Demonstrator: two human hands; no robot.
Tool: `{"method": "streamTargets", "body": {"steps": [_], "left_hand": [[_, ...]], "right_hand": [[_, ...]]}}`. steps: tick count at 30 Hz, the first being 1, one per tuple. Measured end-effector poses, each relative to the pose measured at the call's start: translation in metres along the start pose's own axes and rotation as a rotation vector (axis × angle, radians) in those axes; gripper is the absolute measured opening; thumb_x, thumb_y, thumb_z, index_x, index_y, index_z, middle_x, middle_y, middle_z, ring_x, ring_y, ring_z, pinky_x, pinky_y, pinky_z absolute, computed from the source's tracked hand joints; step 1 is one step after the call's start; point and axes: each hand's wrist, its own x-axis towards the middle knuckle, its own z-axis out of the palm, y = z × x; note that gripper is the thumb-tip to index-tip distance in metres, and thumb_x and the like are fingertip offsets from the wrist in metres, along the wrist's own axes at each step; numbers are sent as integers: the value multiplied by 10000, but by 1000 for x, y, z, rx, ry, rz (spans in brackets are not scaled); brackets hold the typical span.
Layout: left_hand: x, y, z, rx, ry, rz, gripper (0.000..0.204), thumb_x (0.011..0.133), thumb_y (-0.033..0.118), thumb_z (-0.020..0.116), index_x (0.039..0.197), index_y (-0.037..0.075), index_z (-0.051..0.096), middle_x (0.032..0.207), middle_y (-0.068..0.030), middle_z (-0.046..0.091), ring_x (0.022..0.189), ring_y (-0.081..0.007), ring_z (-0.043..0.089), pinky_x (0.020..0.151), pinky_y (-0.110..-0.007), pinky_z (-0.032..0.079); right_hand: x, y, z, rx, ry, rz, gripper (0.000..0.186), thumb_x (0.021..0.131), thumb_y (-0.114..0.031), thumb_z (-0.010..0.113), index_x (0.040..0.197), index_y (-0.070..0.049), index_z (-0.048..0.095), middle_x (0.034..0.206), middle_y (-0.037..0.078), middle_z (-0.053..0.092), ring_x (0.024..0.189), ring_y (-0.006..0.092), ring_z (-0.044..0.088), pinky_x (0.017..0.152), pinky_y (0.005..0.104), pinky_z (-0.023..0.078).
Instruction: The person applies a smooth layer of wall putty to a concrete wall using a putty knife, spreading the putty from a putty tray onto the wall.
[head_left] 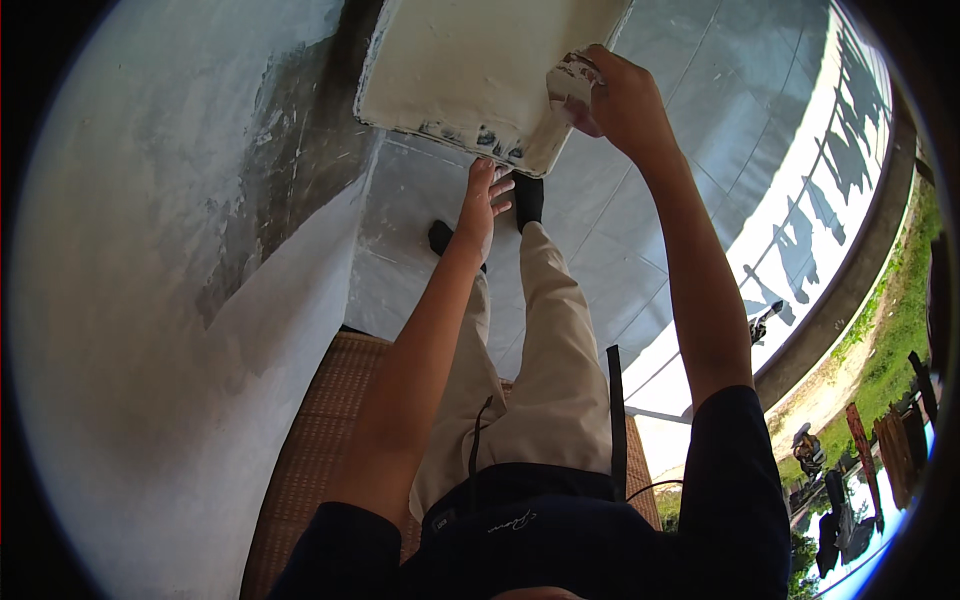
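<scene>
A shallow rectangular tray or board (470, 60), coated with smooth cream-coloured paste, fills the top middle. Its near edge has dark, worn-looking patches. At that edge is my left hand (484, 205), fingers apart and pointing right, the tips whitened. It looks to be touching the edge from below, though contact is hard to make out. My right hand (630, 105) is closed round a flat scraper-like piece (572, 85) smeared with paste, held over the right side of the coated surface. The far end of the tray is out of view.
A pale wall (150, 250) with a dark, peeling patch rises on the left. Grey tiled floor (400, 190) lies under my feet, with a woven brown mat (330, 400) nearer me. On the right, a sunlit floor strip (770, 270) meets a kerb and grass (880, 340).
</scene>
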Motion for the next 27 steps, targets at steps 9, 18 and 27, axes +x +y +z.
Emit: {"method": "streamTargets", "body": {"steps": [9,18,27], "left_hand": [[-4,-3,-6,1,-12,7,657,923,554,420,1434,161,291,1365,-110,462,1189,-244,476,961,-417,344],[-6,-1,-7,-24,-53,12,678,923,555,409,1455,159,266,1380,-116,458,1191,-241,468,966,-415,336],[-10,3,-11,-18,-57,6,692,931,552,394,1472,145,248,1364,-111,479,1176,-232,466,963,-397,337]], "right_hand": [[19,-3,22,-236,-228,-26,413,676,-54,728,1052,-3,567,940,187,653,906,367,640,802,444,524],[-7,-1,41,-236,-283,1,395,656,-69,753,993,14,564,920,195,646,893,379,638,783,449,520],[-43,-11,51,-145,-135,2,398,612,-56,771,958,3,582,878,195,638,826,385,642,735,446,525]]}}
